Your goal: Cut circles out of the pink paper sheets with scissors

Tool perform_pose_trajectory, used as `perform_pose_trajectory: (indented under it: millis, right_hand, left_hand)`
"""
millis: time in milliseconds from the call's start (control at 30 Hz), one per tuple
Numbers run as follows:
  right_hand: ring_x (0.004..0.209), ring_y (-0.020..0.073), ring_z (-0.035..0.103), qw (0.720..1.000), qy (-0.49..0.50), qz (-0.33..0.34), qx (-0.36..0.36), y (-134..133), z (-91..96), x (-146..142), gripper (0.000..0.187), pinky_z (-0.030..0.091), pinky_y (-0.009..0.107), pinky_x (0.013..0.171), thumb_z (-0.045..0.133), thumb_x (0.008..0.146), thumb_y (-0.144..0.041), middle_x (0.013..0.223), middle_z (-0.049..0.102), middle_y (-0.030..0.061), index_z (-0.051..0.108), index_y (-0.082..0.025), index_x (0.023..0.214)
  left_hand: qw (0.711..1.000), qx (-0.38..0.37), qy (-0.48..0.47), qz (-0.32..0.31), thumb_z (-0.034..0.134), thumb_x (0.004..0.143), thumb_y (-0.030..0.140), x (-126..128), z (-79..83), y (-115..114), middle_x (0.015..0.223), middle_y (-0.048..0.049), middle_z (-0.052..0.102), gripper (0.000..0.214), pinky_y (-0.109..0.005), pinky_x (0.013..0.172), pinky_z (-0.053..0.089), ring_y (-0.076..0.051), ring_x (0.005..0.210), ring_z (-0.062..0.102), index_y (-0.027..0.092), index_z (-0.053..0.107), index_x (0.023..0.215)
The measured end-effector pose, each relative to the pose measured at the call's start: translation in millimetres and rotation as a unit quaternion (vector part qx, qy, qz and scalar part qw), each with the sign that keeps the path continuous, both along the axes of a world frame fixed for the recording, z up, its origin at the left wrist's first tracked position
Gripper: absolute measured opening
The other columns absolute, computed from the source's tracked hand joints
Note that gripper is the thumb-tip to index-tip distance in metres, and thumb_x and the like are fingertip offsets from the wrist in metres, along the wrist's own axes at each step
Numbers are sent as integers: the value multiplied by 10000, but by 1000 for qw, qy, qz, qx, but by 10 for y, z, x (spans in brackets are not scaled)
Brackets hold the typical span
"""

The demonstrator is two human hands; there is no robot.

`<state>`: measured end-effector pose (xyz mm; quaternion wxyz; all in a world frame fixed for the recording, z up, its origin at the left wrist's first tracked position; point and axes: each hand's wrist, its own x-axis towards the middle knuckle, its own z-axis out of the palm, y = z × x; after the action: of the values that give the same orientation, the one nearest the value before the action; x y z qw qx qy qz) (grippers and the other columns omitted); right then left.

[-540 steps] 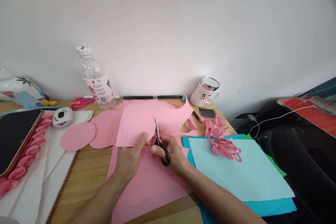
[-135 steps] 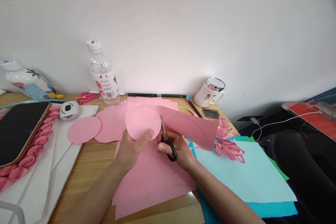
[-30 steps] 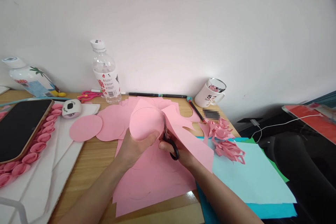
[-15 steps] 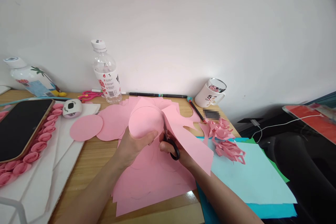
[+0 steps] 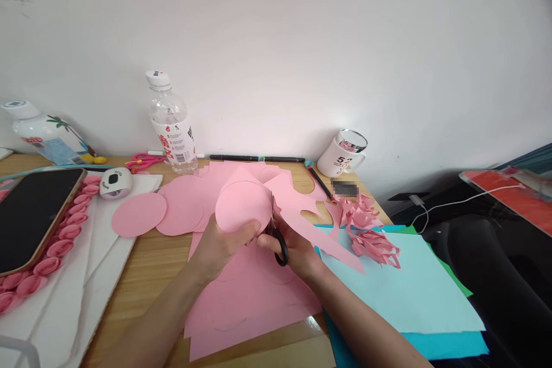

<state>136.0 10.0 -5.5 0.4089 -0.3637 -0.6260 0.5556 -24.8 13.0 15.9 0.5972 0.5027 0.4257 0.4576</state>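
My left hand [image 5: 228, 244] pinches a piece of pink paper [image 5: 242, 205] with a round pencil outline, thumb on top. In my right hand [image 5: 295, 250] is a pair of black-handled scissors [image 5: 281, 246], its blades at the right edge of the circle. A strip of pink offcut [image 5: 321, 238] hangs off to the right over my right hand. Beneath both hands lie pink sheets [image 5: 259, 313] with circles drawn on them. Left of them rest cut pink circles [image 5: 138, 214], partly overlapping.
A plastic bottle [image 5: 175, 132] and a white mug [image 5: 342, 153] stand by the wall. Crumpled pink scraps [image 5: 375, 245] lie on light blue sheets [image 5: 414, 287]. At left, a phone [image 5: 37, 213] rests on rolled pink paper flowers [image 5: 60, 248]. Pink scissors [image 5: 144, 162] lie behind.
The paper has turned a little in my left hand, and the scissors sit farther round the circle's right edge. The offcut strip has swung outward to the right. The view has shifted slightly.
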Motion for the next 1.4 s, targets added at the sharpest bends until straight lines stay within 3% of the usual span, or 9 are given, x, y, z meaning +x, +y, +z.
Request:
perform_pose_trajectory:
  millis: [133,300,400,500,633,733,900,1167,1400]
  right_hand:
    - [671,187,547,997,62,-25,-45,-16,79,-85,297,463,303,607,719,715,-470,654,578,4,612,-230,854]
    - [488,144,475,989,23,-110,-100,-37,77,-110,265,384,265,475,735,632,-397,485,492,-43,558,-207,690]
    - [465,123,442,985,20,-136,-106,-29,67,-95,233,357,251,474,691,662,-362,459,455,-53,530,-195,636]
    - [517,106,417,993,46,-83,-72,-10,66,-70,270,353,248,515,713,659,-392,563,494,-37,543,-183,681]
    - [498,83,347,995,60,8,-80,3,67,-51,387,306,241,500,763,635,-473,583,455,-53,545,-183,769]
    - [534,95,377,995,56,5,-77,8,80,-41,434,314,242,513,775,615,-519,606,465,-41,545,-181,759]
    - [571,107,402,998,41,-17,-53,37,132,21,452,323,243,532,764,626,-549,643,482,-23,552,-177,770]
    - [541,110,403,998,16,29,-61,52,162,57,489,328,249,516,764,603,-583,605,448,-40,541,-187,784]
    - [574,109,387,998,14,24,-61,53,206,76,494,330,242,520,785,580,-563,630,456,-30,496,-182,704]
  left_hand:
    - [1000,12,24,15,637,731,284,48,32,-29,760,-7,610,192,-289,610,459,-152,697,547,191,607,897]
    - [999,2,6,-36,604,743,269,70,97,-36,623,-12,586,116,-315,609,471,-157,622,549,179,567,680]
    - [1000,1,-2,-2,639,709,253,68,96,-25,594,14,539,130,-281,553,437,-133,589,507,187,544,650]
    - [998,2,15,62,647,702,273,59,67,-10,573,31,502,150,-260,522,403,-112,557,466,187,535,652]
    - [996,29,24,84,605,763,333,46,47,-2,539,33,477,239,-264,533,399,-107,536,460,187,509,600]
    - [995,36,54,81,588,782,318,47,73,-13,488,32,473,280,-269,531,406,-106,501,465,184,504,551]
    - [998,20,28,48,579,790,321,42,117,-35,592,-23,624,215,-277,437,431,-131,463,537,152,631,669]
    - [995,12,69,64,570,775,292,39,115,-53,431,-4,543,330,-244,379,400,-94,355,454,168,556,470]
    - [995,-13,79,55,592,742,308,47,132,-71,453,-20,569,315,-240,350,385,-89,334,447,156,571,467]
